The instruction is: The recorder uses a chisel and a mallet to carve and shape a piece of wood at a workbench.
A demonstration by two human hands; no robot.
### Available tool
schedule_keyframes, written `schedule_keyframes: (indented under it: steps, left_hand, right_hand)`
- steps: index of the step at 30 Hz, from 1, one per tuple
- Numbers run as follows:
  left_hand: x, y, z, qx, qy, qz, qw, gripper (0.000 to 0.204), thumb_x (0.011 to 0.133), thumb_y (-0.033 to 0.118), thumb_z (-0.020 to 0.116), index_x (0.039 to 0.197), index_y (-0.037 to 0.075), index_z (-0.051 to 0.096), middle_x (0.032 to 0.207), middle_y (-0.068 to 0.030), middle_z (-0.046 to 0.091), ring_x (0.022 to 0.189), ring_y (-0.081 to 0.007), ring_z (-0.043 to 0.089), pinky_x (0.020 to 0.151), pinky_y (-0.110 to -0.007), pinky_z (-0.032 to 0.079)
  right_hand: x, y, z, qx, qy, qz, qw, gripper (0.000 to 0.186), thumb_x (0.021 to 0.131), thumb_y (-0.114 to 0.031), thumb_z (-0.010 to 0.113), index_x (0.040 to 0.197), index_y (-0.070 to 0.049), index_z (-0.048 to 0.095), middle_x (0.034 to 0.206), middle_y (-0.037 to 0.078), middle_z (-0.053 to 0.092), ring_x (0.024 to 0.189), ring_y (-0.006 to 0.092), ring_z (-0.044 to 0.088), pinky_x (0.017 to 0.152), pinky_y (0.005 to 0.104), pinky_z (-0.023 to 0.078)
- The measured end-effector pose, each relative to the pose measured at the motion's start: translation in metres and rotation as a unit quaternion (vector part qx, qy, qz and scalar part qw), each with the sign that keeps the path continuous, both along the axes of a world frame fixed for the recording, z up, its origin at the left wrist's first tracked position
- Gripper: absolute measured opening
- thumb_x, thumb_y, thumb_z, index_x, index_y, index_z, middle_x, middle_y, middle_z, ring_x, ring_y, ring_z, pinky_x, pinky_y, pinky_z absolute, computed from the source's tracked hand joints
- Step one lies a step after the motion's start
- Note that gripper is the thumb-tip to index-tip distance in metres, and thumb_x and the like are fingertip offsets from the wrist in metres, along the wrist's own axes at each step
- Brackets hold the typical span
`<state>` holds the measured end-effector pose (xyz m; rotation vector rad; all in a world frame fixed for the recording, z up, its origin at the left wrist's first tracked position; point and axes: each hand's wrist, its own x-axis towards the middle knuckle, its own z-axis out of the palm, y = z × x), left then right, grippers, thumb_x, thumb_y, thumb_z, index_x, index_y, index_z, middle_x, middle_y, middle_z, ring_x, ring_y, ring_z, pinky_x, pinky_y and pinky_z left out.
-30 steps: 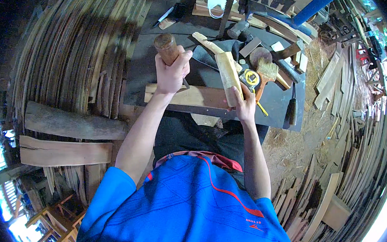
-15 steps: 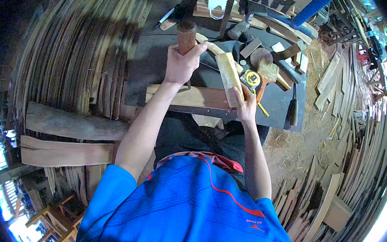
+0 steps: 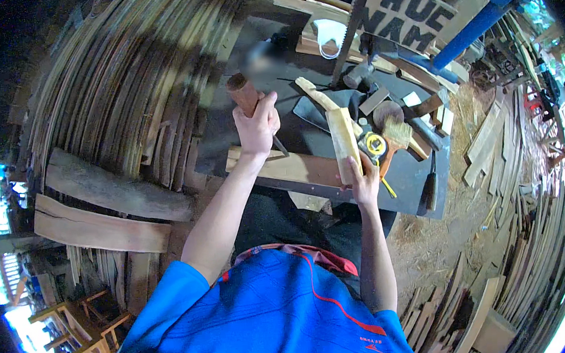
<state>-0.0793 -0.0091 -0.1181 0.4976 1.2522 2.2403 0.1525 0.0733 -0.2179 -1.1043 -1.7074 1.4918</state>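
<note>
My left hand (image 3: 256,127) is closed around the thick brown wooden handle (image 3: 243,92) of a chisel. Below the fist its thin dark blade (image 3: 281,147) slants down to a flat board (image 3: 302,168) along the bench's near edge. My right hand (image 3: 362,182) grips the near end of a pale wooden club (image 3: 341,135), which has a thick squared body. A thinner curved pale piece (image 3: 316,94) runs on from its far end; whether the two are joined, I cannot tell. Just right of the club lies a yellow tape measure (image 3: 373,145).
On the dark bench (image 3: 407,196) lie a brush (image 3: 397,137), a hammer (image 3: 358,74), a dark-handled tool (image 3: 431,188) and small wood blocks. A saw blade (image 3: 353,35) stands upright behind. Stacked planks (image 3: 116,83) crowd the left; timber strips (image 3: 530,203) lie on the right.
My left hand has shifted left, and the chisel's handle now leans to the left, showing more blade. The right hand keeps its grip on the club. The whole view has shifted slightly.
</note>
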Motion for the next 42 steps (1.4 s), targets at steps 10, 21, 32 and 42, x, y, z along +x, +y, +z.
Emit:
schedule_keyframes:
  steps: [10,21,32,42]
  left_hand:
    - [-0.002,0.005,0.006,-0.074,0.052,-0.110,0.990,0.031,0.086,0.016,0.067,0.059,0.011,0.051,0.050,0.0052,0.047,0.041,-0.0045,0.039,0.039,-0.025,0.028]
    - [0.043,0.018,0.012,-0.050,0.274,-0.258,0.925,0.015,0.084,0.015,0.069,0.081,0.001,0.064,0.065,0.0077,0.052,0.066,-0.0010,0.046,0.057,-0.026,0.039]
    - [0.013,-0.006,-0.004,-0.049,0.074,-0.039,0.995,0.031,0.084,0.012,0.067,0.059,0.011,0.049,0.055,0.0065,0.049,0.044,-0.0029,0.040,0.041,-0.025,0.027]
    - [-0.034,-0.025,-0.010,0.089,-0.012,-0.207,0.974,0.018,0.087,0.005,0.052,0.072,0.009,0.042,0.047,0.0034,0.035,0.037,-0.0081,0.033,0.038,-0.026,0.023]
  right_hand:
    - [-0.005,0.001,-0.005,0.034,-0.018,0.012,0.999,0.039,0.091,-0.027,0.060,0.112,0.006,0.062,0.086,0.018,0.069,0.078,0.0227,0.066,0.074,0.0349,0.051]
    - [0.010,0.006,-0.021,-0.004,0.017,0.021,1.000,0.033,0.091,-0.023,0.060,0.108,0.005,0.063,0.087,0.016,0.068,0.082,0.0164,0.061,0.076,0.0330,0.049]
    - [0.001,0.005,-0.020,0.012,0.025,0.018,0.999,0.040,0.092,-0.025,0.062,0.114,0.007,0.061,0.091,0.015,0.069,0.084,0.0158,0.061,0.080,0.0310,0.049]
    - [0.004,0.010,-0.025,-0.007,0.036,0.032,0.999,0.034,0.093,-0.020,0.060,0.112,0.008,0.061,0.093,0.011,0.067,0.086,0.0130,0.057,0.079,0.0295,0.047]
